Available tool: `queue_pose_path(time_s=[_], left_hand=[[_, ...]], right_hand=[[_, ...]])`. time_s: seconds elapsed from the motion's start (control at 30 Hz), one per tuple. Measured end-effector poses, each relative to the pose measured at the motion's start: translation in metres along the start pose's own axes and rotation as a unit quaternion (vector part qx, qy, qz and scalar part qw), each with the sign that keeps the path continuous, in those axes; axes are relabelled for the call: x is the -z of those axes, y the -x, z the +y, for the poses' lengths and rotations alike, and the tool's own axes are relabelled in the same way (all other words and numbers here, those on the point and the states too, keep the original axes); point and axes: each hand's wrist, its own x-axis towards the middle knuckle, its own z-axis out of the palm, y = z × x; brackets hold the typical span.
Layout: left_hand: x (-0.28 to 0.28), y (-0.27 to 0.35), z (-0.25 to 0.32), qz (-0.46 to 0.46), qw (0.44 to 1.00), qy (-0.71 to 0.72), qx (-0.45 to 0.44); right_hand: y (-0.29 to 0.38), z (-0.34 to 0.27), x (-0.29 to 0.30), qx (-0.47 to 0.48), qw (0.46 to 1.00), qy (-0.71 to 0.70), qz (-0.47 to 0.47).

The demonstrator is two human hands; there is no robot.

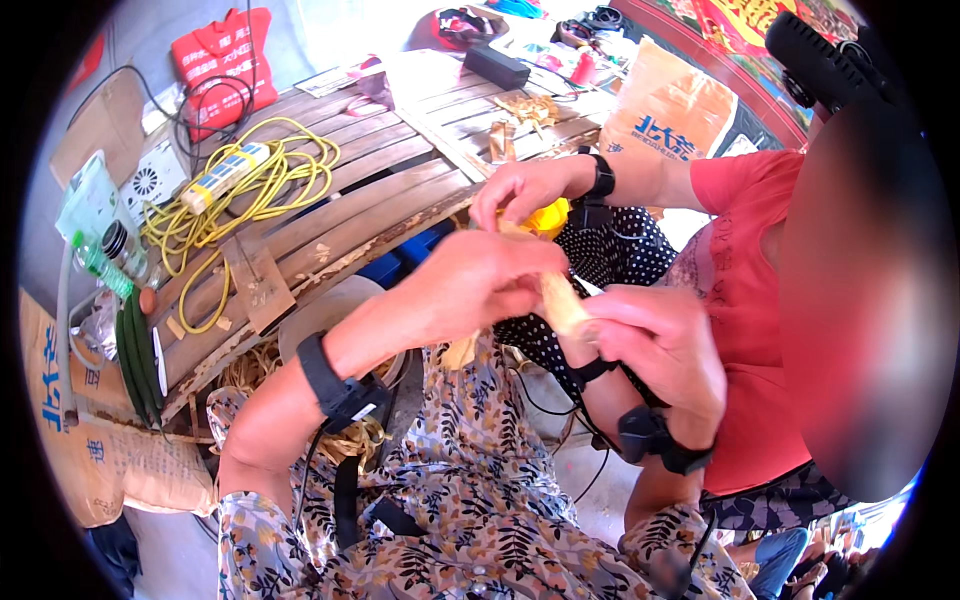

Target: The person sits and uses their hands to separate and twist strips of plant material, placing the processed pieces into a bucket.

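Observation:
A pale yellow strip of plant fibre (561, 300) stretches between my two hands above my lap. The fingers of my left hand (499, 277) pinch its upper part, though motion blur softens their tips. At the lower end, my right hand (664, 341) grips the strip between thumb and fingers. Just beyond, a co-worker's hand (536, 187) also has a pale strip at its fingertips; whether it joins mine I cannot tell. Another yellowish piece (460, 351) hangs below my left hand, over my patterned clothing (487, 465).
A slatted wooden bench (390, 161) bears a yellow extension cord (315, 154), a power strip (225, 178), a small board (257, 285) and long green vegetables (136, 360). The co-worker in red (742, 315) sits close on my right. Fibre strips (352, 446) lie below my left forearm.

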Motion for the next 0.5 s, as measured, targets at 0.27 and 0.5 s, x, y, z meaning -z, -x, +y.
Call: queue_pose_path(time_s=[0.27,0.5], left_hand=[[0.054,0.050,0.041,0.074,0.958,-0.253,0.110],[0.074,0.134,0.118,0.205,0.944,-0.238,0.096]], right_hand=[[-0.016,0.028,-0.033,0.187,0.945,0.233,0.136],[-0.037,-0.019,-0.052,0.285,0.934,0.205,0.068]])
